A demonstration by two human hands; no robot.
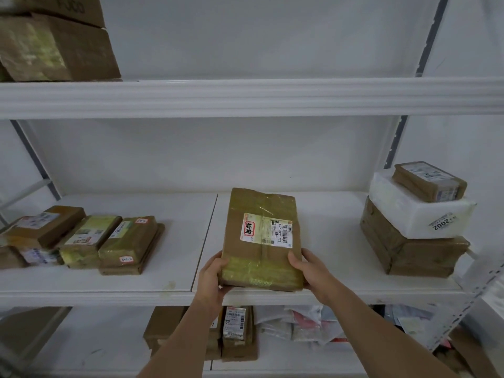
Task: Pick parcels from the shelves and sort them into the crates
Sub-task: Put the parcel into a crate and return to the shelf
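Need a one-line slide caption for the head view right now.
Both hands, left and right, grip a taped brown parcel at the middle shelf edge, other parcels stacked either side.

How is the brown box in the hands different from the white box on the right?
The brown box is gripped by the left hand and right hand; the white box sits in a stack. The brown box is taped cardboard; the white box looks foam-like. Both carry printed labels.

A white wall shows behind the racking. Grey slotted uprights run up it at the right, and another grey upright slants at the left.
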